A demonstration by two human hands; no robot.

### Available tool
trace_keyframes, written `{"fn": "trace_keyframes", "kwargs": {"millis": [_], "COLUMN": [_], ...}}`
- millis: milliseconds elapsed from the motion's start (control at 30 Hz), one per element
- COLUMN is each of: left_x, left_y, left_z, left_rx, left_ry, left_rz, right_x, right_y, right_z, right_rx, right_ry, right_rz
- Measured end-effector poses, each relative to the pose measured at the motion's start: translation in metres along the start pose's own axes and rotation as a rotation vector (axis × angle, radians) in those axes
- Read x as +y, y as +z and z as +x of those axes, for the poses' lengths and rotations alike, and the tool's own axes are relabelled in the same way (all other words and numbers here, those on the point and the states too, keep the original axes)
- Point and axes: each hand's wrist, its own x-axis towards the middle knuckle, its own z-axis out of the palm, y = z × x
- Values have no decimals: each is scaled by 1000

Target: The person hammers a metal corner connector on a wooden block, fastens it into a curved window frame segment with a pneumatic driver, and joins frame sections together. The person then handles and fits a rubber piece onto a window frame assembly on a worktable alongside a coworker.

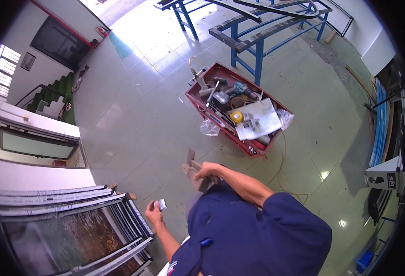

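Note:
My left hand (153, 213) is closed, pinching a small pale, silvery flat piece (162, 204) between thumb and fingers; its exact kind is too small to make out. It is held low over the floor, near the stacked frames. My right hand (207, 170) grips several brown wooden blocks (191, 171) in front of my body, fingers wrapped round them and the blocks sticking out at uneven angles. Ahead of that hand, a red tool cart (201, 106) carries a teal cordless drill (239, 88), a yellow tape measure (236, 116) and a white sheet (269, 120).
Framed panels (64, 234) with white-edged profiles lean in a stack at lower left. Blue trestle tables (259, 60) stand beyond the cart, with dark curved profiles on top. A thin hose (284, 156) trails over the floor from the cart. Long blue bars (379, 129) line the right side.

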Motion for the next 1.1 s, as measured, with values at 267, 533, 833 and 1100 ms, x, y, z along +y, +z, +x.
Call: {"fn": "trace_keyframes", "kwargs": {"millis": [267, 533, 833, 1100], "left_x": [134, 347, 564, 489], "left_y": [145, 364, 521, 863], "left_z": [338, 746, 923, 954], "left_rx": [-108, -345, -316, -1333], "left_ry": [-158, -189, 400, 715], "left_rz": [598, 977, 1014, 1337], "right_x": [-347, -413, -97, 217], "right_y": [-301, -639, -836, -950], "right_z": [334, 765, 885, 791], "right_rx": [5, 414, 854, 1330], "right_ry": [-1, 185, 428, 999], "right_rz": [405, 1000, 1722, 1096]}}
